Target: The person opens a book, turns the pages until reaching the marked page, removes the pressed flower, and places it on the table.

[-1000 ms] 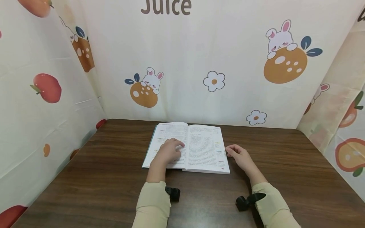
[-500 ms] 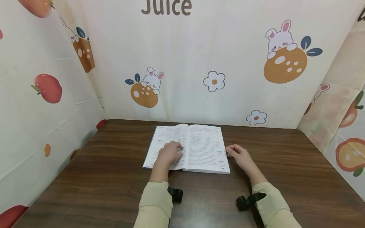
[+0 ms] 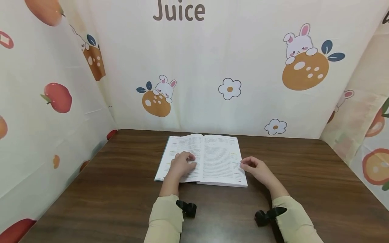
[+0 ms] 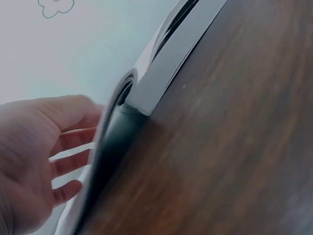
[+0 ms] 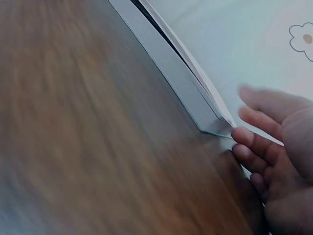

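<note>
- An open book (image 3: 203,158) lies flat on the brown table (image 3: 106,189), near the back curtain (image 3: 197,67)
- The left hand (image 3: 181,164) rests on the left page, fingers loosely bent, gripping nothing
- The right hand (image 3: 255,167) sits at the book's right edge; its curled fingertips (image 5: 244,135) touch the page edges, gripping none that I can see

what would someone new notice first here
An open book lies mid-table, toward the far edge. The left hand rests on its left page; the right hand touches its right edge. Behind hangs a cartoon backdrop of rabbits and fruit, lettered "Juice".
</note>
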